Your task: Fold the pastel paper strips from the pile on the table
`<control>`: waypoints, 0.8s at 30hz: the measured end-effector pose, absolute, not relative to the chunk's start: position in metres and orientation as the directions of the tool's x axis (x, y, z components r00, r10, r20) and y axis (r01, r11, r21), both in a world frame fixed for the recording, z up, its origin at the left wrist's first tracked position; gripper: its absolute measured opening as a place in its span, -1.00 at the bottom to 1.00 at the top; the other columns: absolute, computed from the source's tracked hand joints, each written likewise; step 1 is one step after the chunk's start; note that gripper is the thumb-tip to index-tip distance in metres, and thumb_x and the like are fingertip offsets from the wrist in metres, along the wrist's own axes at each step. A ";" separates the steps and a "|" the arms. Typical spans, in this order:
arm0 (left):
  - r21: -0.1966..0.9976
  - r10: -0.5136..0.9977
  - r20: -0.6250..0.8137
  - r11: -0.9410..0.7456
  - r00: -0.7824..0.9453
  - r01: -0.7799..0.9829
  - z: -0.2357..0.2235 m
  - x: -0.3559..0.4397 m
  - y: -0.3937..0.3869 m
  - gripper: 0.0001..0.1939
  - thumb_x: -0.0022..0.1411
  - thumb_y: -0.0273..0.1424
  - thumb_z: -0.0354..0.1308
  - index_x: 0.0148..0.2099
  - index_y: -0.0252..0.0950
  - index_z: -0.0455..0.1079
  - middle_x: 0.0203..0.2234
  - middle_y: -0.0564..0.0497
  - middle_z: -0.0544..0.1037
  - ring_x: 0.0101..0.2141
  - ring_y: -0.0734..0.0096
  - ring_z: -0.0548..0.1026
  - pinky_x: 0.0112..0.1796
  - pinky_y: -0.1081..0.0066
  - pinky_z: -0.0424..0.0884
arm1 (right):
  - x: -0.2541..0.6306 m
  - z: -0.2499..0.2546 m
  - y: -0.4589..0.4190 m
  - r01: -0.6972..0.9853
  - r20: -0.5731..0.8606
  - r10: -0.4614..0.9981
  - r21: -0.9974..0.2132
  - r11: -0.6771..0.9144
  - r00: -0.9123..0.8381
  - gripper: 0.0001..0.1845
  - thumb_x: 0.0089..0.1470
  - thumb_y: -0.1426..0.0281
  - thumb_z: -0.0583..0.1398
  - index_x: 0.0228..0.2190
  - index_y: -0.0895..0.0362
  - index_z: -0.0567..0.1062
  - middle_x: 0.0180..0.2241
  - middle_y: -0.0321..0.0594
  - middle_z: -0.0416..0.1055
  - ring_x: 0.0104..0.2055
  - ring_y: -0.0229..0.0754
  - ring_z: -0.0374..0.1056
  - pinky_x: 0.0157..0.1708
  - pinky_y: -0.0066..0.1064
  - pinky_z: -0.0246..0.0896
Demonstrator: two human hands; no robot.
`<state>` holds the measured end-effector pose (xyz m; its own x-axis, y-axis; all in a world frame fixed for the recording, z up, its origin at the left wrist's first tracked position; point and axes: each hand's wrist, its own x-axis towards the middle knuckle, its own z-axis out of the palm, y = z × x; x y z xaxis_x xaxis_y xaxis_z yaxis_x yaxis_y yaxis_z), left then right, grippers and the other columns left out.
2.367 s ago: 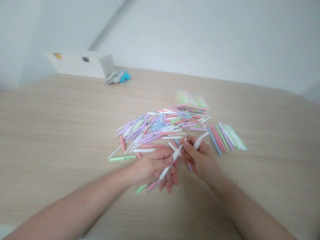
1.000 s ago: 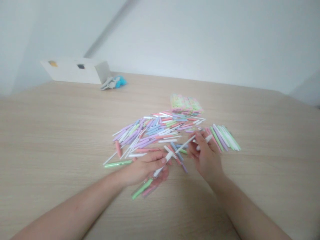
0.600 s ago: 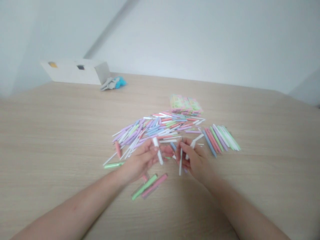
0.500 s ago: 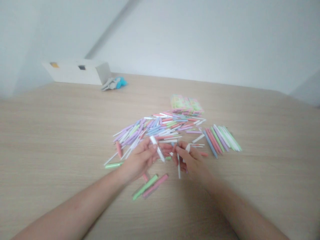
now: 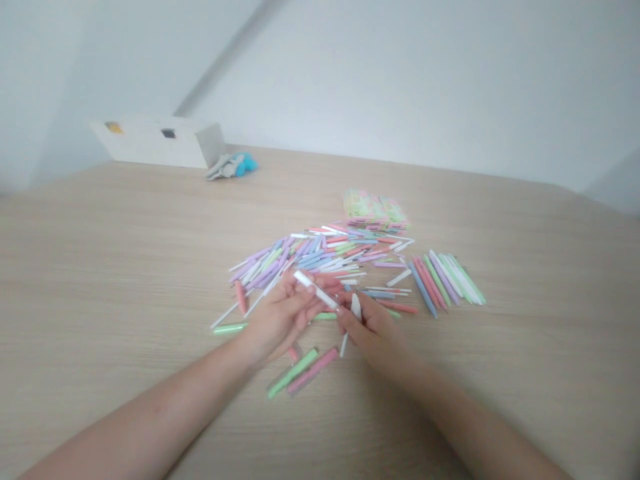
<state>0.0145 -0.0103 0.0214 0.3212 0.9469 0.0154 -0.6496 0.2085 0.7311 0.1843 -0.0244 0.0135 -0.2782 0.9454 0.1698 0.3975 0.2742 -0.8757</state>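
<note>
My left hand (image 5: 285,310) is closed around a white pen barrel (image 5: 325,295), which slants down to the right. At the barrel's lower end, the fingertips of my right hand (image 5: 375,330) meet it. A thin white pen refill (image 5: 344,345) sticks out below my right fingers, and a small white pointed pen part (image 5: 356,306) shows above them. Behind both hands spreads a pile of pastel pen parts (image 5: 310,257). Close below my left hand lie a green pen barrel (image 5: 293,373) and a pink pen barrel (image 5: 314,371).
To the right, a row of pastel pens (image 5: 445,280) lies side by side. Stacked green-and-pink packs (image 5: 373,210) stand behind the pile. At the back left are a white box (image 5: 160,143) and a crumpled grey-and-blue glove-like item (image 5: 233,165). A wall rises behind the table (image 5: 125,247).
My right hand has moved left, up to the lower end of the white barrel. The barrel has tilted flatter, and the refill in my right hand now slants instead of hanging straight.
</note>
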 end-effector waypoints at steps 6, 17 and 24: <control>0.749 0.957 -0.076 0.241 0.281 -0.617 0.019 0.014 -0.008 -0.92 0.20 -0.60 0.09 -0.23 -0.40 0.33 -0.24 -0.17 0.58 -0.18 0.25 0.56 -0.11 0.32 0.48 | 0.188 0.019 -0.023 0.463 0.167 0.968 -0.855 0.236 -0.185 -0.84 0.18 0.30 0.04 -0.40 0.09 0.29 -0.57 -0.36 0.26 -0.54 -0.27 0.19 -0.51 -0.42 0.02; 0.649 0.830 -0.325 0.544 0.453 -0.531 0.014 0.016 -0.007 -0.83 0.29 -0.58 -0.04 -0.15 -0.51 0.36 -0.34 -0.25 0.56 -0.38 0.43 0.57 -0.34 0.54 0.52 | 0.190 0.011 -0.020 -0.081 0.109 0.981 -0.992 0.097 -0.161 -0.82 0.17 0.24 0.09 -0.23 0.05 0.35 -0.53 -0.41 0.26 -0.65 -0.44 0.03 -0.68 -0.57 -0.05; 0.611 0.782 -0.334 0.605 0.526 -0.510 0.013 0.014 -0.010 -0.78 0.29 -0.56 -0.04 -0.20 -0.59 0.41 -0.39 -0.22 0.52 -0.41 0.45 0.54 -0.37 0.56 0.51 | 0.190 0.012 -0.018 -0.268 0.058 0.980 -0.963 0.006 -0.188 -0.87 0.12 0.27 0.15 -0.29 0.05 0.39 -0.57 -0.43 0.23 -0.67 -0.47 0.00 -0.71 -0.61 -0.07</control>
